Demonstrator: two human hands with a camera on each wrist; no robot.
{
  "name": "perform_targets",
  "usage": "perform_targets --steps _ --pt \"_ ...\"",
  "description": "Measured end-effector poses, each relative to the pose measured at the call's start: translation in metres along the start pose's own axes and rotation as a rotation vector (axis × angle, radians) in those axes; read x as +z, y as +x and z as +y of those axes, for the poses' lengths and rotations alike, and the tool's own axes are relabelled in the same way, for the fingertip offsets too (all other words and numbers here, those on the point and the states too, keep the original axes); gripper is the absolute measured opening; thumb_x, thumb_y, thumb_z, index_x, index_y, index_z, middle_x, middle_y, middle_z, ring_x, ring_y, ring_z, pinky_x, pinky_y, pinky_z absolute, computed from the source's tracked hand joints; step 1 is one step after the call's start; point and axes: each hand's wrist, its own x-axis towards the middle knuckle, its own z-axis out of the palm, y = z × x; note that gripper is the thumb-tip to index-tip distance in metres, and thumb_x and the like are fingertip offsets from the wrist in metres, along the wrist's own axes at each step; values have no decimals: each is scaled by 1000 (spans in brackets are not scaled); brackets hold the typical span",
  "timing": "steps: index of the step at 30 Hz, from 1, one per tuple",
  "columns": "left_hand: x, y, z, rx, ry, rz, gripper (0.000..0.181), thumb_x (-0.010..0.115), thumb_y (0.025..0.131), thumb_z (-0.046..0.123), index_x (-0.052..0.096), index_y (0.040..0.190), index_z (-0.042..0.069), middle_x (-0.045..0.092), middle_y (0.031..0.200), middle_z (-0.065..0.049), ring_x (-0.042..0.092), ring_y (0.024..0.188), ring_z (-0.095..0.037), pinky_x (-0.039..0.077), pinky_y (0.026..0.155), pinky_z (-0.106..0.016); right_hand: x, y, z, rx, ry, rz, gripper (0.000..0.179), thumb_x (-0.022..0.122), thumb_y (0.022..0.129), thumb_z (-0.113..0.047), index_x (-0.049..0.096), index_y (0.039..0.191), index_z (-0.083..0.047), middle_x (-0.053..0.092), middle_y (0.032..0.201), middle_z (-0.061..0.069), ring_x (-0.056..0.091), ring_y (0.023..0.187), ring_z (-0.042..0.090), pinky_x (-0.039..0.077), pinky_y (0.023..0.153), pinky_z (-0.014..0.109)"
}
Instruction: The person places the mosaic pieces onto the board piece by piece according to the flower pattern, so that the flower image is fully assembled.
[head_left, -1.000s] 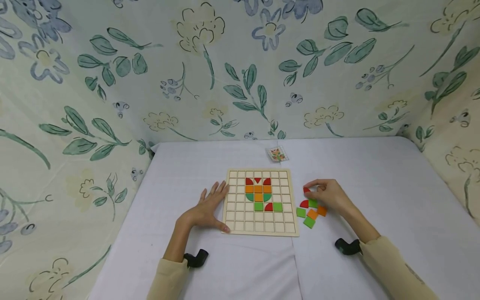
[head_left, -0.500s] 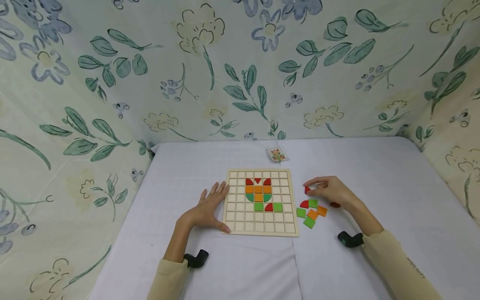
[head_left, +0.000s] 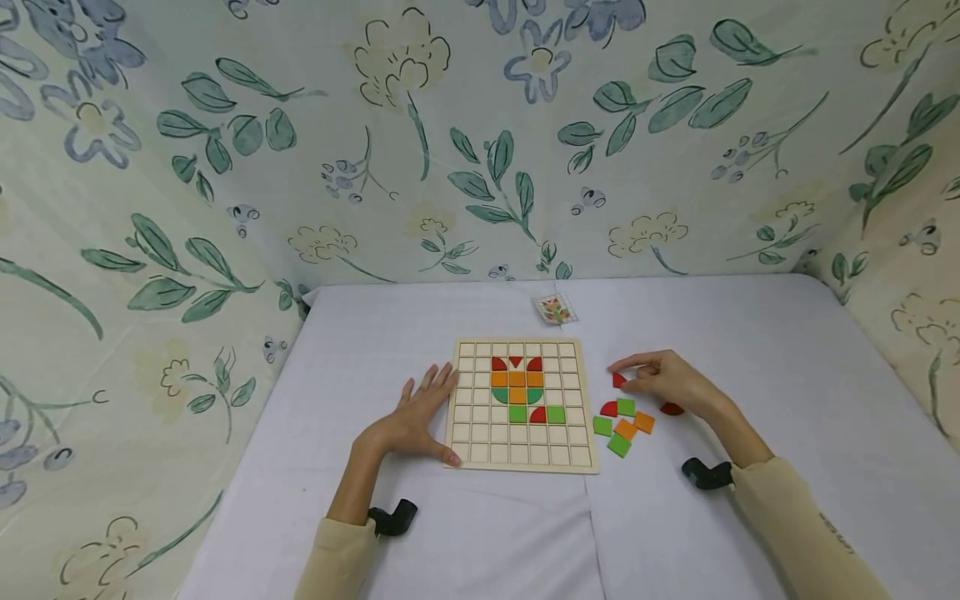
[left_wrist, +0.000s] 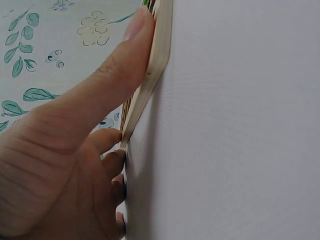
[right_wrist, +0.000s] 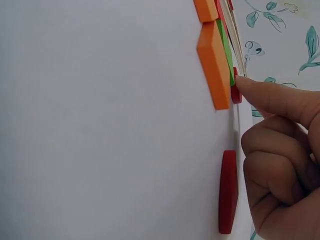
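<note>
Right of the frame's center, a right hand (head_left: 667, 383) pinches a red piece (head_left: 618, 381) above loose tiles (head_left: 619, 446); well apart, a left hand (head_left: 408, 423), fingers spread, touches a gridded board (head_left: 480, 434) at lower center.

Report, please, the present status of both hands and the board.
Left hand touches left edge of board. Right hand pinches red piece, right of board. Loose pieces lie near, apparently not blocking.
</note>
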Motion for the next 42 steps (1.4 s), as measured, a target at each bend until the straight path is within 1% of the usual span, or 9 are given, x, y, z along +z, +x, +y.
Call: perform_targets --steps 6,12,17,21,24,26,31,35,42 --pt "1 0 -1 6 -4 2 141 96 64 50 8 168 13 -5 176 -6 -12 163 -31 -9 131 -60 0 2 3 -17 23 -16 34 74 95 -20 73 127 -8 36 63 -3 35 57 12 26 50 23" --pt "1 0 -1 7 -7 2 141 96 64 50 7 168 13 -5 176 -5 -12 163 -30 -10 131 -60 -2 1 1 21 -20 -12 38 75 94 -28 72 128 -12 37 62 -4 38 57 14 28 50 23" --pt "1 0 -1 3 -4 1 141 96 64 50 7 168 14 -6 176 -5 -12 163 -30 -10 131 -60 -7 1 2 43 -42 -22 40 76 92 -22 71 129 -11 34 63 -3 35 54 14 27 49 24" --pt "0 0 0 -1 2 -1 141 96 64 50 7 168 14 -6 176 -5 -13 163 -29 -10 131 -59 -10 1 5 15 -35 -22 38 78 89 -18 72 126 -8 32 62 -3 31 52 12 25 47 23" --pt "0 0 0 4 -1 1 141 96 65 50 7 168 13 -5 176 -6 -12 163 -31 -9 131 -60 -8 1 7 -6 -30 -9 37 80 88 -20 73 122 -7 32 62 -4 32 52 12 25 47 24" --pt "0 0 0 6 -3 -1 141 96 65 50 7 168 13 -5 176 -6 -12 163 -31 -9 131 -60 -7 0 7 -3 -14 0 36 82 87 -21 73 120 -7 33 62 -4 32 51 12 25 46 24" --pt "0 0 -1 11 -7 1 141 96 65 49 7 168 12 -4 176 -7 -11 163 -32 -9 131 -60 -5 0 5 -14 2 -4 38 83 86 -23 74 121 -10 32 61 -4 32 51 12 24 46 23" --pt "1 0 -1 16 -10 5 141 97 65 48 7 168 11 -3 176 -9 -10 163 -33 -8 131 -61 -4 1 5 -16 -17 -8 37 82 87 -23 75 121 -10 32 62 -3 34 52 13 25 46 23" --pt "1 0 -1 15 -5 5 141 97 65 49 7 168 12 -3 176 -8 -11 163 -32 -8 131 -61 -5 5 5 -37 -27 -41 37 81 87 -18 75 123 -9 32 62 -3 34 54 13 24 47 24"
